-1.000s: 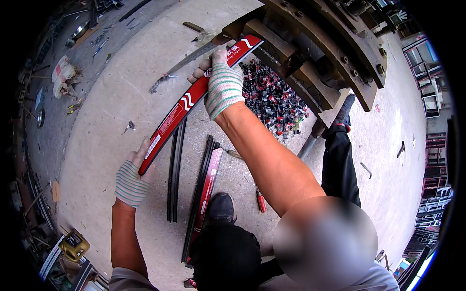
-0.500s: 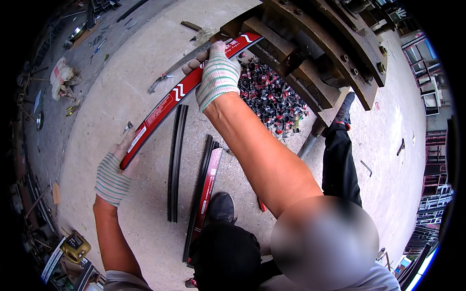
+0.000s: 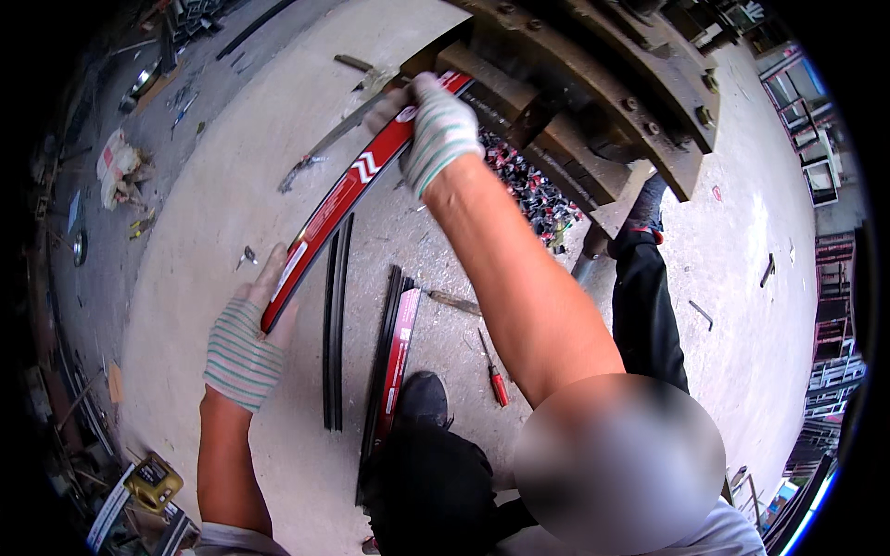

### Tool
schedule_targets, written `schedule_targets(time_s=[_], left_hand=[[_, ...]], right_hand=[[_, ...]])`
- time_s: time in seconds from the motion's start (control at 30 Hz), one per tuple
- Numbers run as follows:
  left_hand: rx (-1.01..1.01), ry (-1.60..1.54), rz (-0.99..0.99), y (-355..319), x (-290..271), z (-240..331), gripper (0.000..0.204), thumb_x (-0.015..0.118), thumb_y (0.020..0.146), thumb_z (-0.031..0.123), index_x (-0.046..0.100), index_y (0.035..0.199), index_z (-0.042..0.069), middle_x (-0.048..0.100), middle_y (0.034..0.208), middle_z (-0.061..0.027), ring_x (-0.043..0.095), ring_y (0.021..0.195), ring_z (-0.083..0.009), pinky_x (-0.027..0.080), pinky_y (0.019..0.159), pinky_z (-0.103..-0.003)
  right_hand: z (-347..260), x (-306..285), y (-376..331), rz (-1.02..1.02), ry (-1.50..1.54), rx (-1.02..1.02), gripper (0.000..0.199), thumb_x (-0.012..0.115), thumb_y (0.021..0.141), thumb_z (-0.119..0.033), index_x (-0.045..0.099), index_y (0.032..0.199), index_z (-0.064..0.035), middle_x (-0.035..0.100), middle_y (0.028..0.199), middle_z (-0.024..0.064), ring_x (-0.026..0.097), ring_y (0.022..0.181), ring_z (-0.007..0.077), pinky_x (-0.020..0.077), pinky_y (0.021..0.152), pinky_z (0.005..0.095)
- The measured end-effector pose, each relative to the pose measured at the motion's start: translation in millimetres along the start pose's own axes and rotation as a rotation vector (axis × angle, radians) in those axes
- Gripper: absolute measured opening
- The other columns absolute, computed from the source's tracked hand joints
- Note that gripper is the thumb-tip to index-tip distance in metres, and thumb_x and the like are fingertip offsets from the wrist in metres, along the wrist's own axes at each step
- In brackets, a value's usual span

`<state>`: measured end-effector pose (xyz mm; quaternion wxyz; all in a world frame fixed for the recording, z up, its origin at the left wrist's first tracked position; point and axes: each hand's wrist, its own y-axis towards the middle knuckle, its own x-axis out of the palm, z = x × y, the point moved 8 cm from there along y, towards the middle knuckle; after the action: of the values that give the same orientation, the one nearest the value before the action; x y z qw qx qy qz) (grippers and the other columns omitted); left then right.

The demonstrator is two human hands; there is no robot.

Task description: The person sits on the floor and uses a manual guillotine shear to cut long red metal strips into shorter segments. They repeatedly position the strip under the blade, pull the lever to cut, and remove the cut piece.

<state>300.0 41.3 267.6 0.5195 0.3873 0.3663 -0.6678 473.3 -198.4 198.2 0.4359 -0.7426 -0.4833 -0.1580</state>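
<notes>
A long flat strip [image 3: 320, 218], red-faced with black edges and white chevron marks, slants up to the right in both my hands. My left hand [image 3: 246, 347], in a striped knit glove, grips its lower end with the fingers along the underside. Near the upper end my right hand [image 3: 443, 130], gloved alike, is closed around the strip, thumb on top and some fingers blurred. The strip's far tip meets a heavy brown steel machine [image 3: 593, 56] and is hidden at its edge.
Below the machine lies a pile of small red and black offcuts [image 3: 528, 185]. On the floor are black strips [image 3: 338, 324], a red-faced strip [image 3: 399, 347], a red-handled screwdriver [image 3: 499, 385] and a thin blade-like bar [image 3: 338, 130]. A gold jug [image 3: 153, 484] stands lower left.
Both hands have shifted right with the strip, and less of its length shows beside the machine. My right forearm has moved, and the screwdriver now shows more fully.
</notes>
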Motion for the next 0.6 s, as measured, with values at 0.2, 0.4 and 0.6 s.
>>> schedule_targets(time_s=[0.2,0.4,0.6], left_hand=[[0.008,0.0,-0.008,4.9,-0.3,-0.6,0.068,0.068,0.101,0.015,0.043,0.163,0.028,0.069,0.115,-0.0255,0.071,0.105,-0.0377,0.057,0.094,-0.044],[0.021,-0.026,0.007,2.6,1.7,-5.8,0.066,0.067,0.1,0.014,0.045,0.161,0.027,0.068,0.118,-0.0272,0.07,0.107,-0.0403,0.055,0.097,-0.044],[-0.005,-0.002,-0.025,8.4,4.0,-12.8,0.067,0.067,0.099,0.014,0.045,0.161,0.027,0.069,0.116,-0.0289,0.069,0.101,-0.0428,0.055,0.097,-0.044]], right_hand=[[63.9,-29.8,-63.4,-0.215,-0.356,-0.009,0.054,0.065,0.105,-0.048,0.061,0.128,0.0002,0.07,0.111,0.0135,0.071,0.092,0.0204,0.0607,0.084,0.0389],[51.9,-105.5,-130.3,-0.228,-0.563,0.002,0.047,0.061,0.107,-0.044,0.062,0.121,0.0003,0.072,0.1,0.0095,0.072,0.084,0.017,0.0615,0.081,0.0348],[-35.1,-187.5,-164.3,-0.026,-0.818,-0.095,0.035,0.062,0.108,-0.032,0.062,0.121,0.0007,0.071,0.099,0.0113,0.071,0.083,0.0188,0.0616,0.078,0.035]])
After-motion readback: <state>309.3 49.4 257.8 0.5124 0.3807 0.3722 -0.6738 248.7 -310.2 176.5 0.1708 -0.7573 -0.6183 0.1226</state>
